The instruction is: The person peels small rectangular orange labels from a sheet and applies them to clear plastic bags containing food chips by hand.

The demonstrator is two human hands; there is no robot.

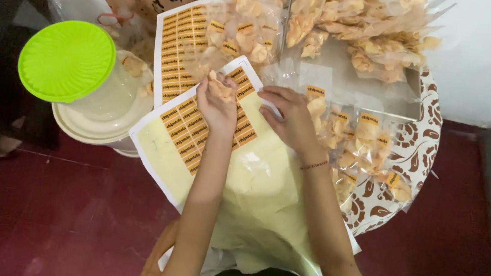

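Orange stickers are partly peeled from the near sheet, a snack packet is gripped in the left hand, right hand rests loosely on the sheet, labelled packets piled right.

The left hand pinches a small snack packet over the sticker sheet, the right hand beside it.

Both hands reach forward; fingers curled
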